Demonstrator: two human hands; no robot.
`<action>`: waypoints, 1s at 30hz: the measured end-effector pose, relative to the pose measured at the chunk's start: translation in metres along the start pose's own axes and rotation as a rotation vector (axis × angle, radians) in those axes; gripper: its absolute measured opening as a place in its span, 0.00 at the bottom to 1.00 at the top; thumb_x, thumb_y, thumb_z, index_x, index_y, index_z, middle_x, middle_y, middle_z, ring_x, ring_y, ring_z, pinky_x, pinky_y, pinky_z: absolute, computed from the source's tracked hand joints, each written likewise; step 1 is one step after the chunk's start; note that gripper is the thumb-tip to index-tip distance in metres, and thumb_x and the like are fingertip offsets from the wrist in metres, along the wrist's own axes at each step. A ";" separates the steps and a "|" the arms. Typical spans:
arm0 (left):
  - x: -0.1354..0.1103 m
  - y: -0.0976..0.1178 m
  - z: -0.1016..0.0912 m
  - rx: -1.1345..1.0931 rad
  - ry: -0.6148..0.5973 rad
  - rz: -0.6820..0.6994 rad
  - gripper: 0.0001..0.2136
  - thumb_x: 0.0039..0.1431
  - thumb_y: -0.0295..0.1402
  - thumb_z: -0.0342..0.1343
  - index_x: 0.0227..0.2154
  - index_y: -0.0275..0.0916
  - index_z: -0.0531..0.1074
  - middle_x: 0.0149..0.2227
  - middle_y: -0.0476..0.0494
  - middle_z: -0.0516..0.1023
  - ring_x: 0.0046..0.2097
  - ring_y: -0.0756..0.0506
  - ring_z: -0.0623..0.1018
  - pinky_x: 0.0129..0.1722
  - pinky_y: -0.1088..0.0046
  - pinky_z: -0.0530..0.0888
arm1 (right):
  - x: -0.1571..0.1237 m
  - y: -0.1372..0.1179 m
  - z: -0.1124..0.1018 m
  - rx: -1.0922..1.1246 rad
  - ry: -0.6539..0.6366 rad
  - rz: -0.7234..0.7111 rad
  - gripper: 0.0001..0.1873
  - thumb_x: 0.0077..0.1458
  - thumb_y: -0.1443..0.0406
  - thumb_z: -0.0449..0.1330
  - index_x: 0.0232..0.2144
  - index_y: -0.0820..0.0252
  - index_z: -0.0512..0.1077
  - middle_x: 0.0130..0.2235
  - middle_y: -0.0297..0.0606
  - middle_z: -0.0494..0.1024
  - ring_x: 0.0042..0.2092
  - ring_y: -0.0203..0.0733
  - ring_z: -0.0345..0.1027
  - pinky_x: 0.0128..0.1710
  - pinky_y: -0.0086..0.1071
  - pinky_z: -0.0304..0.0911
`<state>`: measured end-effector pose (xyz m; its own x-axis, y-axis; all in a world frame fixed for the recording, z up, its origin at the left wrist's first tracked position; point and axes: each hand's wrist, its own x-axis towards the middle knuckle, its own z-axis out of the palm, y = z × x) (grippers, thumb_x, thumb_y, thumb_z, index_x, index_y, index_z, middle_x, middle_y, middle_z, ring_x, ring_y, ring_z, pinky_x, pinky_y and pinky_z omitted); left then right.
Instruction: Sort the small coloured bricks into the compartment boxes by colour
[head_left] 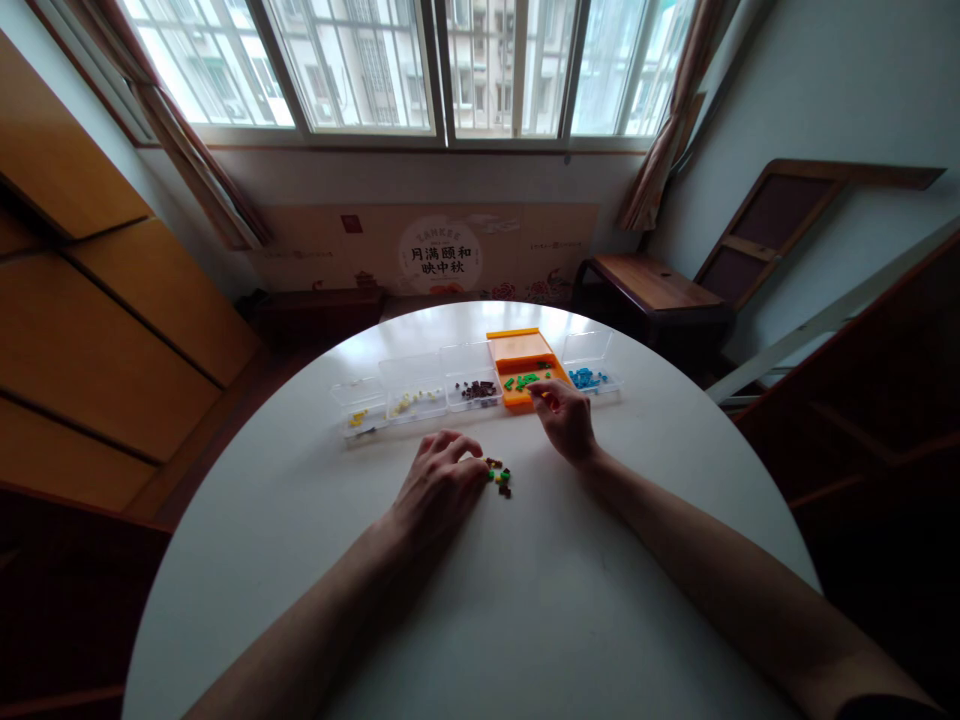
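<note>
My right hand (564, 415) reaches to the front of an orange box (517, 400). Its thumb and forefinger are pinched together among small green bricks (526, 381); whatever is between the fingertips is too small to make out. My left hand (444, 468) rests on the table with its fingers loosely bent and a little apart. Its thumb and forefinger are beside a small pile of brown, green and yellow bricks (501, 478), and I see nothing held in it.
On the round white table (315, 570), clear lidded boxes stand in a row with the orange one. They hold yellow bricks (358, 418), pale bricks (414, 400), dark brown bricks (478, 390) and blue bricks (586, 378). A wooden chair (660, 278) stands beyond the table.
</note>
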<state>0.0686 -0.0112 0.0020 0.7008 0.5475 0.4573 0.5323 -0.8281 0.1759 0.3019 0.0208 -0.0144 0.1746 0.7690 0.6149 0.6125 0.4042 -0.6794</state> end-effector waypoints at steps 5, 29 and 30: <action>0.000 -0.001 0.003 0.004 -0.003 -0.058 0.04 0.59 0.29 0.55 0.31 0.42 0.75 0.39 0.46 0.76 0.44 0.44 0.70 0.45 0.64 0.63 | -0.006 -0.008 0.002 0.024 -0.070 -0.060 0.09 0.56 0.66 0.55 0.33 0.59 0.76 0.33 0.38 0.78 0.28 0.36 0.66 0.31 0.30 0.64; 0.004 0.004 -0.003 0.178 0.371 -0.016 0.04 0.59 0.30 0.58 0.36 0.44 0.75 0.36 0.47 0.78 0.44 0.44 0.71 0.44 0.65 0.64 | -0.021 -0.030 0.009 0.517 -0.735 0.158 0.16 0.54 0.55 0.60 0.31 0.64 0.78 0.28 0.39 0.80 0.29 0.36 0.72 0.31 0.28 0.65; 0.003 0.003 -0.003 0.177 0.368 -0.023 0.04 0.58 0.30 0.58 0.36 0.44 0.75 0.36 0.46 0.78 0.43 0.43 0.71 0.44 0.64 0.64 | -0.020 -0.028 0.010 0.505 -0.714 0.150 0.15 0.53 0.56 0.61 0.32 0.64 0.78 0.28 0.38 0.79 0.29 0.36 0.71 0.30 0.27 0.64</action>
<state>0.0715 -0.0123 0.0065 0.4881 0.4592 0.7422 0.6416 -0.7653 0.0515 0.2735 -0.0012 -0.0118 -0.3998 0.8890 0.2231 0.1793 0.3145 -0.9322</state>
